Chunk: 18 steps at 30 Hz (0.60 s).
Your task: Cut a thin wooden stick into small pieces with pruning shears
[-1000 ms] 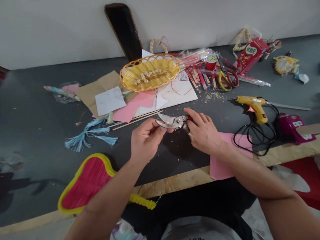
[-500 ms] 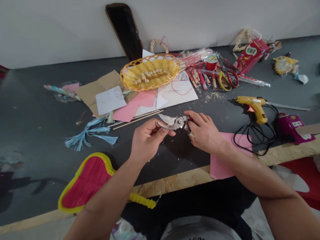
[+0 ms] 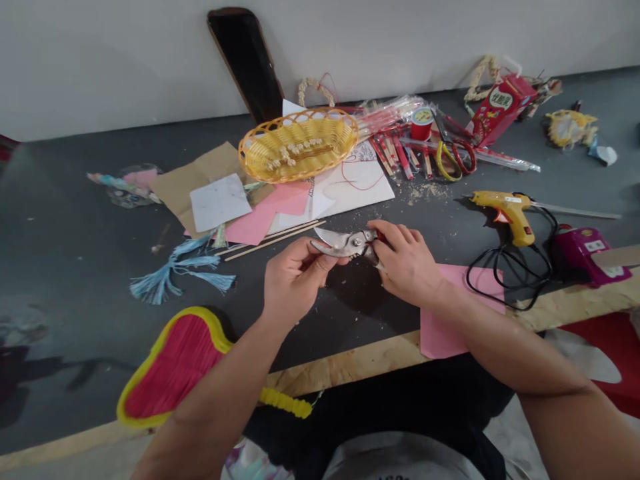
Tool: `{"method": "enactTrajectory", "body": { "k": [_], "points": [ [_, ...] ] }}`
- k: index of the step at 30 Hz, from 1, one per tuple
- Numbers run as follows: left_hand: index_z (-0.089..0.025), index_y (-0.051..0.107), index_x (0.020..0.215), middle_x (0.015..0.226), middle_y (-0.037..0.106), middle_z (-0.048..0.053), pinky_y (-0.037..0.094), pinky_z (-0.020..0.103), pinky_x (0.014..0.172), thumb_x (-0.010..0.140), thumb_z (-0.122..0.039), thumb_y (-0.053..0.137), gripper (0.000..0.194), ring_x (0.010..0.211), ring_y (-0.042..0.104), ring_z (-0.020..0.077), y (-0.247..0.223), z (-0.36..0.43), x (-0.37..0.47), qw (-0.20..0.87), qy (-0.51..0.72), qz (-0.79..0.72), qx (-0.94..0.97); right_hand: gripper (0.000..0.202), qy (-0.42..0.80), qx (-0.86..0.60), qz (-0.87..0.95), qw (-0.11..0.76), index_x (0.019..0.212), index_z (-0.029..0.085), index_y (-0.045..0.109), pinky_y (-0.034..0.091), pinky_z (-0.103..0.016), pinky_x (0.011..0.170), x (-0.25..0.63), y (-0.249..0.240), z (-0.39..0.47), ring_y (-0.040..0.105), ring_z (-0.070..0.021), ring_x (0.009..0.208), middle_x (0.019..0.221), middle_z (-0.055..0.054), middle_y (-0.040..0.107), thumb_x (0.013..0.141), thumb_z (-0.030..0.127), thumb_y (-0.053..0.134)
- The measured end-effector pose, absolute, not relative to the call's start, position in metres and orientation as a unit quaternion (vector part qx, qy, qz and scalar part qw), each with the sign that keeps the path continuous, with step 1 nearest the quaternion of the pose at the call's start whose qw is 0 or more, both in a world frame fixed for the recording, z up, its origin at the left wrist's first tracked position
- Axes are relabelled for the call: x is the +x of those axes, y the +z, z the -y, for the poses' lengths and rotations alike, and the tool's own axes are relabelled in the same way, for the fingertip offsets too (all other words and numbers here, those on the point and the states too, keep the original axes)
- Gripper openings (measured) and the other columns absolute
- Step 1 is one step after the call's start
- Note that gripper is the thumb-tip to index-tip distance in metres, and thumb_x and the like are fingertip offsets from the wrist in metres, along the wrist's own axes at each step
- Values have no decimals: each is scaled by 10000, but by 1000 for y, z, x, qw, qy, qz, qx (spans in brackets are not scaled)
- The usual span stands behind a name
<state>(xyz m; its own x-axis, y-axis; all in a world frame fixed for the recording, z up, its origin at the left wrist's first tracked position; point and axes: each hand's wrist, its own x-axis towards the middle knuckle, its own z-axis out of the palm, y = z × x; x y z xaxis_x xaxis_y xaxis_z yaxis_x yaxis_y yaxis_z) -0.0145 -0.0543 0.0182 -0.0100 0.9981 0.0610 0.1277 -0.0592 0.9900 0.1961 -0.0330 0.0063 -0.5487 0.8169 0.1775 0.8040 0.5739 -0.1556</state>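
My right hand (image 3: 407,260) is wrapped round the handles of metal pruning shears (image 3: 345,243). Their curved blades point left and stand a little apart, over the dark tabletop. My left hand (image 3: 297,273) is closed in a pinch just at the blade tips. What its fingers hold is too small and too covered to make out. Thin wooden sticks (image 3: 273,241) lie on the table beyond my left hand. Under my left forearm is a red fan-like piece (image 3: 173,367) with a fuzzy yellow border and yellow handle.
Behind the hands stands a yellow woven basket (image 3: 300,170) on papers. A glue gun (image 3: 510,210) with a black cord, scissors (image 3: 453,160) and a red drink carton (image 3: 505,110) lie right. Blue tassels (image 3: 175,273) are left. A phone (image 3: 247,63) leans on the wall.
The shears' blades have come slightly closer together between the two frames. Both hands stay in nearly the same place, and the whole view has shifted a little.
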Motion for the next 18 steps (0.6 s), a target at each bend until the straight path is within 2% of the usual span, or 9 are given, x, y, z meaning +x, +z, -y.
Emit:
{"method": "enactTrajectory", "body": {
  "k": [4,7,10,15,18],
  "points": [
    [-177,714,785,700,757,44,300,199,396,860,-376,742,214,409,402,49,23,54,-15,488,487,-500,524,227,19,-445,886,127,1072,164,644,419,-456,914,197,6,34,522,-303,1160,1530,-159,454,894,163,503],
    [-171,714,799,686,757,54,253,197,364,817,-394,780,232,372,356,39,25,52,-17,562,480,-465,488,231,25,-436,889,137,1081,162,650,415,-465,962,198,6,33,517,-299,1178,1519,-159,463,905,168,500],
    [-163,721,826,670,750,63,238,197,356,783,-408,804,263,362,353,39,26,50,-18,613,464,-441,463,250,29,-433,891,136,1095,164,653,433,-464,947,199,6,32,525,-302,1169,1499,-158,487,898,156,499],
    [-162,717,812,677,752,67,245,202,364,769,-406,811,264,370,345,37,29,49,-18,621,458,-446,454,228,46,-424,893,144,1063,155,634,475,-466,907,202,3,29,560,-318,1143,1465,-179,529,861,149,528],
    [-163,707,811,663,745,63,240,203,362,760,-407,814,271,369,338,38,29,49,-18,620,464,-447,447,228,75,-415,886,193,1081,158,584,480,-473,943,203,-3,27,576,-314,1155,1437,-205,549,854,179,561]
  ]
}}
